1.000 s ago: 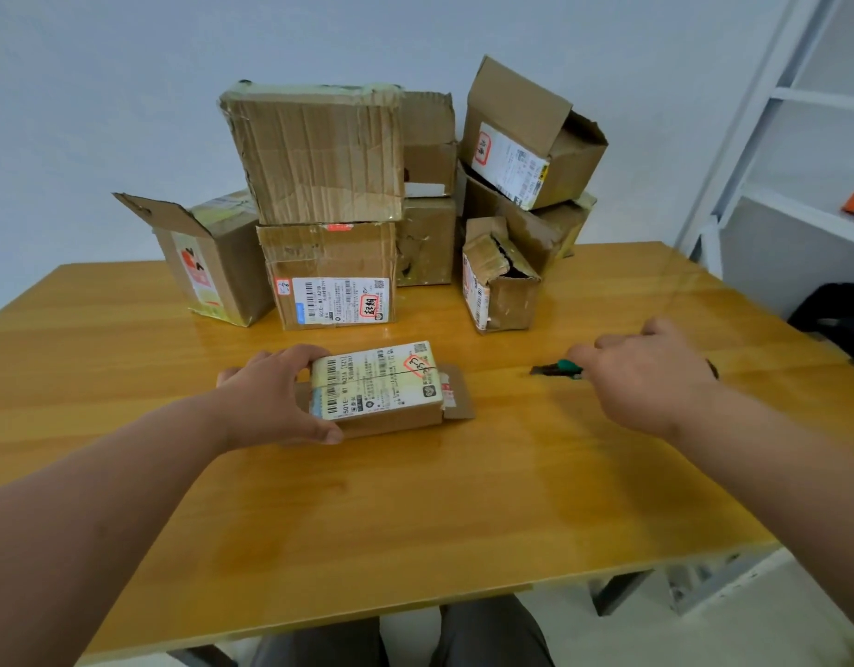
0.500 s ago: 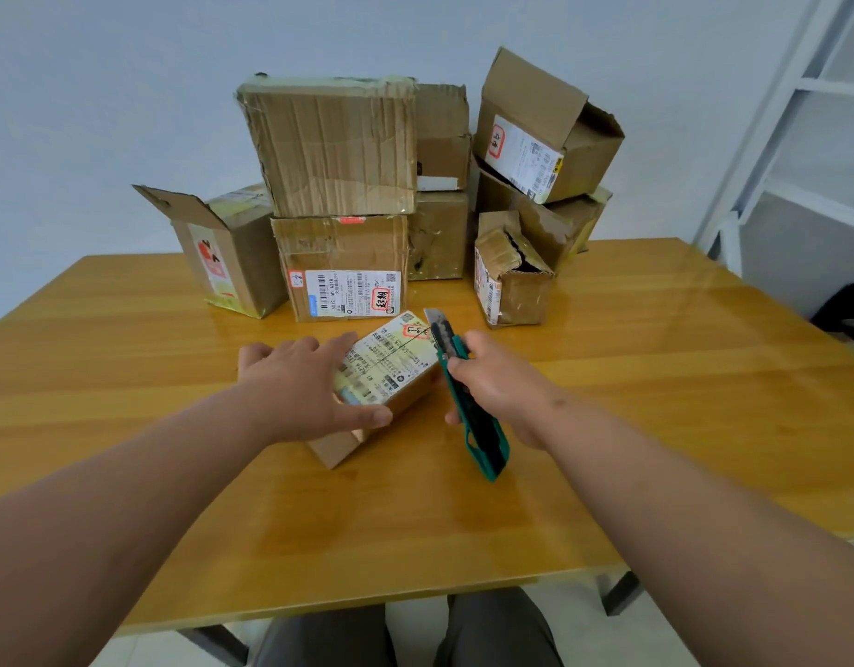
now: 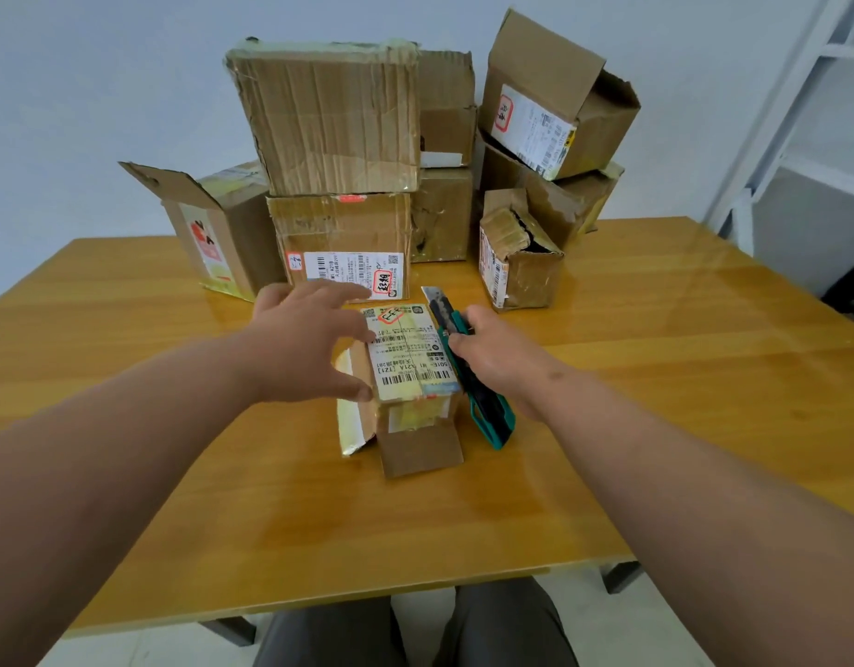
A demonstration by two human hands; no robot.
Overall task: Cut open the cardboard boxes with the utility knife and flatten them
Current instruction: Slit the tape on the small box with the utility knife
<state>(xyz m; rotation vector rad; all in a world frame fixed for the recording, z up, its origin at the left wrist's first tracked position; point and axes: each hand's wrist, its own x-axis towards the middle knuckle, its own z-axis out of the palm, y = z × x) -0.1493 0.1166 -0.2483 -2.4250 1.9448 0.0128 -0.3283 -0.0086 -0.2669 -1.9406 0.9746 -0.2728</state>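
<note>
A small flat cardboard box (image 3: 408, 363) with a white shipping label on top lies mid-table, one end flap open toward me. My left hand (image 3: 309, 344) holds its left side, thumb at the near corner and fingers spread over the far edge. My right hand (image 3: 497, 358) grips a green utility knife (image 3: 468, 373) along the box's right edge. The blade is extended and points away from me past the far corner.
Several worn cardboard boxes (image 3: 333, 117) stand stacked at the back of the wooden table (image 3: 656, 377), some with open flaps; the closest is a small torn box (image 3: 521, 262) at the right. A white metal frame (image 3: 791, 113) rises at the far right. My knees show under the near edge.
My right hand picked the knife up from the table at the right and brought it to the box. My left hand turned the box so its long side points away from me.
</note>
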